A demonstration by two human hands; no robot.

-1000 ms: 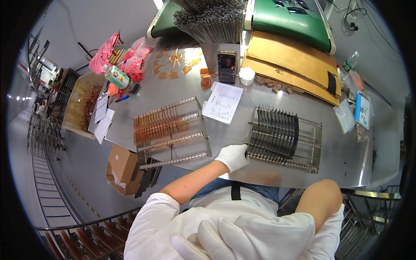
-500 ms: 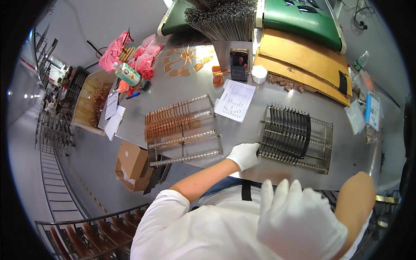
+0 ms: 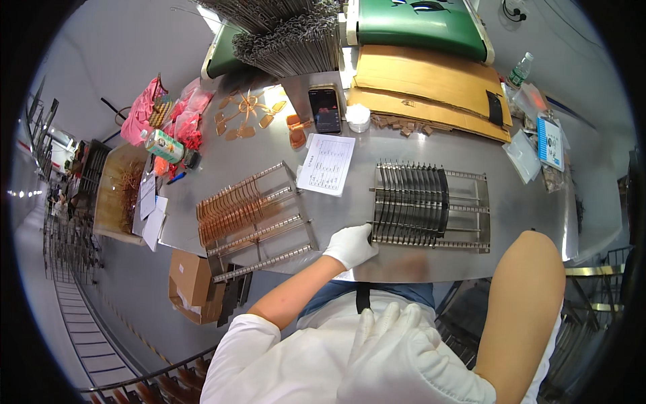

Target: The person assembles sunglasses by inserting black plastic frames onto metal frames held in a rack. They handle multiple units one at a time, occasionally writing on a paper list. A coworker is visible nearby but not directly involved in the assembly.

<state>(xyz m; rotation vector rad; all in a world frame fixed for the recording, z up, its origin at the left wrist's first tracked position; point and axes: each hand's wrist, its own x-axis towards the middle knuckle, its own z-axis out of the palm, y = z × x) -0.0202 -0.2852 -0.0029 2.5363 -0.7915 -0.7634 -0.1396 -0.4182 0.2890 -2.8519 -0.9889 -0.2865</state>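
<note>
Swinging back across the chest comes the right hand, which half a second ago was raised further out to the right; now it's close against the white shirt, fingers pointing up, palm out of sight, so I can't tell whether that grip is closed on anything. Over at the workbench, the left hand hasn't left its post: gloved in white, fingers curled and gripping the near left corner of the black-loaded rack. That metal frame lies on the steel table, right of centre, its black curved strips standing in a close row over the left part, bare rails showing to the right. Across on the left sits the amber-loaded rack, angled, its amber strips also bunched at the left end. Between and just behind the two racks, a printed sheet lies flat; beyond it, a phone stands upright, with a white tub just beside it and cardboard sheets stretching away to the right.
</note>
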